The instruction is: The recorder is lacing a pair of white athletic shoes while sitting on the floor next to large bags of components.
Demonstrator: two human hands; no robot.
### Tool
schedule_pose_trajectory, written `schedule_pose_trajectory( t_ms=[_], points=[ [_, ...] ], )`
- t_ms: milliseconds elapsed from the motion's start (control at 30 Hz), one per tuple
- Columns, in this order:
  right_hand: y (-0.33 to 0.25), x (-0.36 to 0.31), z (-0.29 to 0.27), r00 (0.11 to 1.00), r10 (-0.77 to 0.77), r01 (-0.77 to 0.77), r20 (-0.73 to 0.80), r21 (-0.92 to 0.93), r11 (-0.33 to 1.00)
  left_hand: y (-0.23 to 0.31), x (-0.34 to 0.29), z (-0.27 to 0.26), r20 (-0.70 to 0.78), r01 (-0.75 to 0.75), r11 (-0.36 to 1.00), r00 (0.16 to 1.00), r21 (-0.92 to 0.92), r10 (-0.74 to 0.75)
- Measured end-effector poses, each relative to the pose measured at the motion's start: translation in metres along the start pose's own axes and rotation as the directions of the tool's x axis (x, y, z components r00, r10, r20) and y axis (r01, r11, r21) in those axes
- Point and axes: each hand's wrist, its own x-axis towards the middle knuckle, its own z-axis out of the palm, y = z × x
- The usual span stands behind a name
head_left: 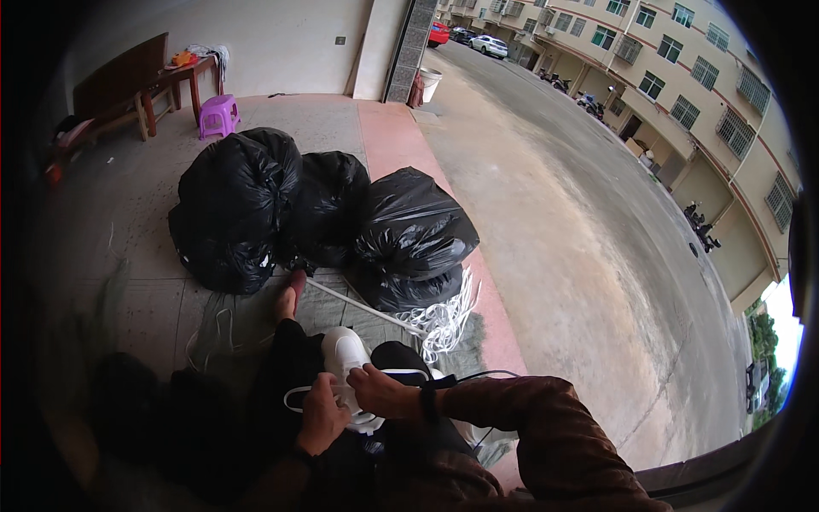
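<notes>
A white shoe (343,348) rests on my lap with its toe pointing away from me. My left hand (322,416) is at the shoe's left side, its fingertips closed at the lacing. From there a loop of white shoelace (288,401) sticks out to the left. My right hand (382,394) reaches over the shoe from the right, thumb and fingers pinched together at the lace holes. More white lace runs out to the right of that hand. The exact grip of the fingertips on the lace is small and partly hidden.
Several stuffed black garbage bags (235,205) stand ahead. A bundle of white laces (452,320) hangs by a pale stick (363,305) at the right. Green woven sheeting (328,311) covers the floor. Farther back are a purple stool (219,115) and a wooden table (186,72).
</notes>
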Motion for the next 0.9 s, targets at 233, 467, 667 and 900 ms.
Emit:
schedule_pose_trajectory(
  t_ms=[233, 467, 667, 900],
  points=[
    [-0.053, 0.004, -0.036, 0.919, 0.386, -0.32, 0.079, 0.723, 0.612, -0.047, 0.011, -0.014, 0.043, 0.264, 0.875, 0.962, -0.405, -0.27],
    [-0.042, 0.029, 0.041, 0.842, 0.539, -0.473, 0.021, 0.509, 0.719, -0.048, 0.012, -0.009, 0.073, 0.313, 0.882, 0.949, -0.354, -0.307],
    [-0.044, 0.019, -0.004, 0.773, 0.475, -0.593, 0.419, 0.744, 0.308, -0.014, -0.024, -0.01, -0.192, -0.274, 0.955, 0.937, 0.117, 0.292],
    [-0.068, -0.007, -0.099, 0.92, 0.391, -0.07, 0.006, 0.986, 0.15, 0.032, -0.081, -0.003, 0.203, 0.171, 0.802, 0.977, -0.572, -0.063]
  ],
)
